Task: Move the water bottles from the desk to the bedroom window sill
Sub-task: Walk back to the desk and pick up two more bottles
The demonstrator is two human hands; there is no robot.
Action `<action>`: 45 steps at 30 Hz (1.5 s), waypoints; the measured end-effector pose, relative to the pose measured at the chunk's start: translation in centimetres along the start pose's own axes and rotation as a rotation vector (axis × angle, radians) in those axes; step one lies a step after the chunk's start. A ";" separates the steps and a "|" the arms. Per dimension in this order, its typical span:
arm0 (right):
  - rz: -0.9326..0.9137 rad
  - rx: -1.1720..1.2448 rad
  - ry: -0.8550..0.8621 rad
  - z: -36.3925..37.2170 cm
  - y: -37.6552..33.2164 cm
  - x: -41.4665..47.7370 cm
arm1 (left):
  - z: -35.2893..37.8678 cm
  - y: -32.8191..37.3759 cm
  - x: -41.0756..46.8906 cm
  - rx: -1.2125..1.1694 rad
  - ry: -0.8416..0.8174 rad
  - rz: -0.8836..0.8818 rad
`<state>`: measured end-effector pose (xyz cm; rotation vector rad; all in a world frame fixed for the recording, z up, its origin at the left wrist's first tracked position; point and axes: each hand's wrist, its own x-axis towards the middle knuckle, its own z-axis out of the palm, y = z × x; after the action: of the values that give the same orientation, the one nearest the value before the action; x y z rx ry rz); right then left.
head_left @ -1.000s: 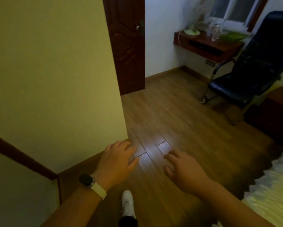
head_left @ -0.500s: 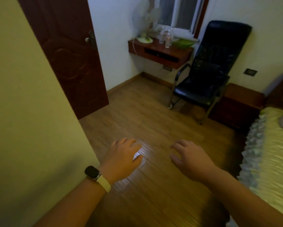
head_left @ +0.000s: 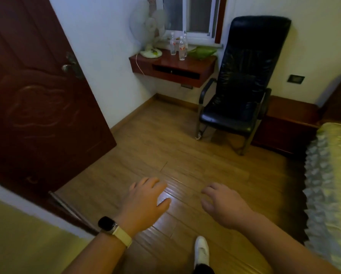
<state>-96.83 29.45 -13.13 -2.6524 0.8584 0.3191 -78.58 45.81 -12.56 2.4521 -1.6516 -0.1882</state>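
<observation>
Clear plastic water bottles with red labels (head_left: 181, 48) stand upright on a small reddish wall-mounted desk (head_left: 193, 70) at the far side of the room, just below the window sill (head_left: 202, 42). Another bottle (head_left: 173, 46) stands to their left. My left hand (head_left: 146, 202), with a watch on its wrist, and my right hand (head_left: 224, 204) hover palm-down over the wooden floor, far from the desk. Both hands hold nothing and their fingers are loosely spread.
A dark brown door (head_left: 39, 107) stands open on the left. A black armchair (head_left: 238, 91) sits right of the desk, then a low cabinet (head_left: 288, 123) and a bed (head_left: 331, 190). A white fan (head_left: 148, 36) and a green tray (head_left: 202, 52) share the desk. My white shoe (head_left: 201, 250) shows below.
The view has moved past the yellow wall and into the room; the desk, chair and bed now sit more centrally and closer. Both hands stay empty in front of me.
</observation>
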 end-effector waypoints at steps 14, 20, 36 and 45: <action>-0.030 0.052 0.209 -15.7 10.0 20.9 | -4.6 -2.4 24.9 0.033 0.013 0.004; -0.052 0.038 0.105 -16.6 11.0 27.2 | -3.9 -6.0 32.5 0.099 0.050 0.056; 0.080 -0.050 0.160 -26.1 10.1 55.1 | -4.9 -21.8 61.2 0.047 0.187 0.216; 0.046 -0.009 0.185 -30.3 8.6 67.3 | -7.2 -28.7 70.9 0.068 0.164 0.212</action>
<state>-45.39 -23.92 -8.18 -2.7055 0.9765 0.0888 -24.60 -8.82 -12.16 2.2475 -1.8548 0.0964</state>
